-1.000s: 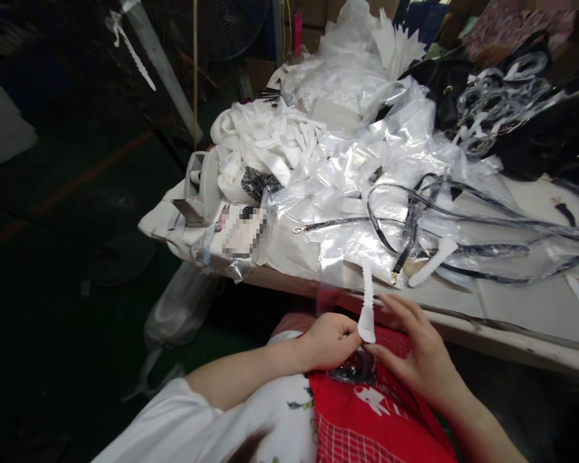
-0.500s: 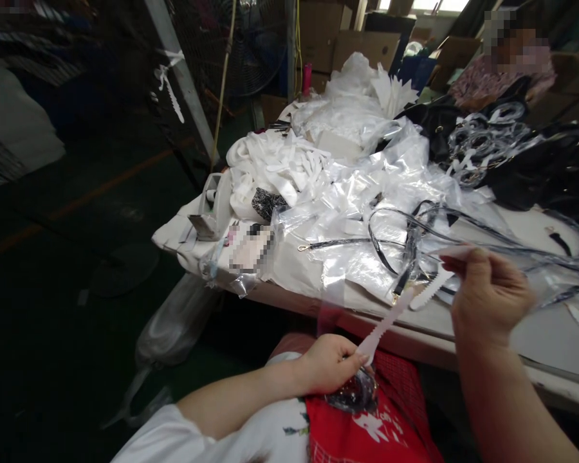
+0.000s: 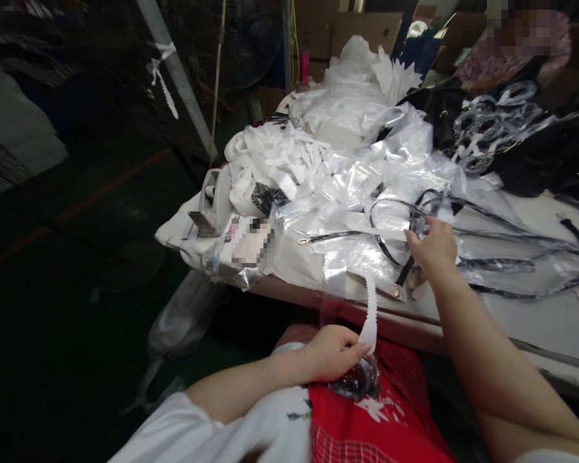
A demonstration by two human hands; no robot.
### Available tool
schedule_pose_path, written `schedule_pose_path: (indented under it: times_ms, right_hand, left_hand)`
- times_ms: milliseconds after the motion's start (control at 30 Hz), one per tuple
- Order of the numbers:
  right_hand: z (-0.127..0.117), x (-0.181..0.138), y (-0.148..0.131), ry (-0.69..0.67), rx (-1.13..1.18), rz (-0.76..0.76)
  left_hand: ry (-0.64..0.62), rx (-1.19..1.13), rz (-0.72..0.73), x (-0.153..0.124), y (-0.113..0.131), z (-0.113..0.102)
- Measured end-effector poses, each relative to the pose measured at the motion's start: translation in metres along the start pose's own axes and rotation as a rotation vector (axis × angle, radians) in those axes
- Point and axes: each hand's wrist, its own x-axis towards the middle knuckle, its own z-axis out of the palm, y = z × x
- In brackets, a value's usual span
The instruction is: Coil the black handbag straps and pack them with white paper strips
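Observation:
Low in front of my red apron, my left hand (image 3: pixel 338 354) is closed around a white tie strip with toothed edges (image 3: pixel 370 308), which sticks upward from the fingers. A dark coiled strap in clear plastic (image 3: pixel 354 381) sits just under that hand, partly hidden by it. My right hand (image 3: pixel 433 247) reaches over the table, thumb and index finger apart, beside black plastic-wrapped straps (image 3: pixel 492 265). A pale strip (image 3: pixel 383 233) lies up to its thumb; whether they touch is unclear. The other fingertips are hidden. Just left of the wrist, a strap end with a gold clasp (image 3: pixel 397 289) shows.
Clear plastic bags (image 3: pixel 390 167) and a heap of white strips (image 3: pixel 275 157) cover the table's middle. A tape dispenser (image 3: pixel 210 209) stands at the left corner. Black bags (image 3: pixel 554 161) and coiled wrapped straps (image 3: pixel 496 122) lie at right, with another person (image 3: pixel 516 51) behind.
My right hand has moved forward and left from the table's front edge to the straps. The toothed strip, earlier stretched toward it, now stands up from my left hand, which has barely moved.

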Motion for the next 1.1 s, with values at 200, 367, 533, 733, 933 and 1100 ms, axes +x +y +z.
schedule_pose_path:
  times_ms: [200,367,533,733,933,1100]
  right_hand:
    - [-0.061,-0.095,-0.041,-0.752,-0.134,-0.351]
    - [-0.079,-0.142,-0.038,-0.916,-0.081,-0.059]
    - [-0.057,-0.154,-0.014,-0.964,0.37,0.513]
    - [-0.078,-0.168,-0.035,-0.716,0.46,0.32]
    - [-0.107,-0.192,-0.054,-0.797,0.285,-0.077]
    - [-0.096,-0.207,-0.046,-0.851,0.1,-0.532]
  left_hand:
    - [0.001,-0.028,-0.03,0.004,-0.001,-0.002]
    - [-0.003,0.033,0.058,0.005,0.001,-0.003]
    - [-0.05,0.086,0.153,0.005,0.003,-0.003]
    - [0.065,0.093,0.046,0.005,-0.006,-0.004]
    - [0.09,0.022,-0.128,0.008,-0.013,-0.002]
    - [0.053,-0.058,-0.212,0.012,-0.013,-0.002]
